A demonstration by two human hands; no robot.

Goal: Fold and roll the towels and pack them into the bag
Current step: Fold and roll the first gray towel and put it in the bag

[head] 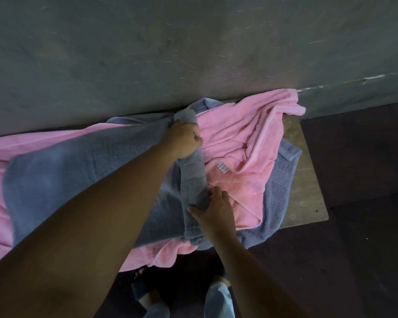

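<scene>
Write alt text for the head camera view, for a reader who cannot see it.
Both hands grip the rolled edge of a grey towel, the left hand at the far end, the right hand at the near end. It lies over crumpled pink towels on a small table against a grey wall.

Myself from above: left grip (184, 140) and right grip (213, 207) bare, forearms (101, 214) likewise; pale blue trousers (218, 299) on my legs; dark open-toed sandals (138, 286), toes showing.
</scene>
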